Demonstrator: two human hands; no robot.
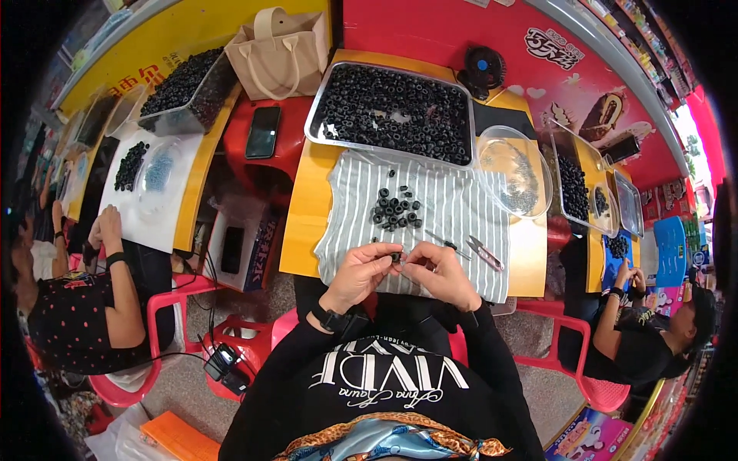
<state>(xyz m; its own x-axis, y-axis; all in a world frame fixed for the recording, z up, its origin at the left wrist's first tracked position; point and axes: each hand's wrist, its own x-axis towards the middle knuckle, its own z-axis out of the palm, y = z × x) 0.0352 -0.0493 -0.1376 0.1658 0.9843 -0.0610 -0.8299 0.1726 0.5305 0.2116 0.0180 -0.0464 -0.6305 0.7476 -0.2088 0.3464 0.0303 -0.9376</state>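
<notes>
My left hand (360,273) and my right hand (440,273) meet over the near edge of a grey striped cloth (453,207). Between their fingertips they pinch a small black ring bead (396,256). A loose pile of the same black beads (396,210) lies on the cloth just beyond my hands. Small metal snips (484,252) and a thin needle-like tool (444,243) rest on the cloth to the right of my right hand. A black watch sits on my left wrist.
A metal tray (388,107) full of black beads stands at the back of the yellow table (304,207). A clear round bowl (513,173), a small black fan (482,69), a beige bag (278,50) and a phone (262,132) are nearby. Other people sit left and right.
</notes>
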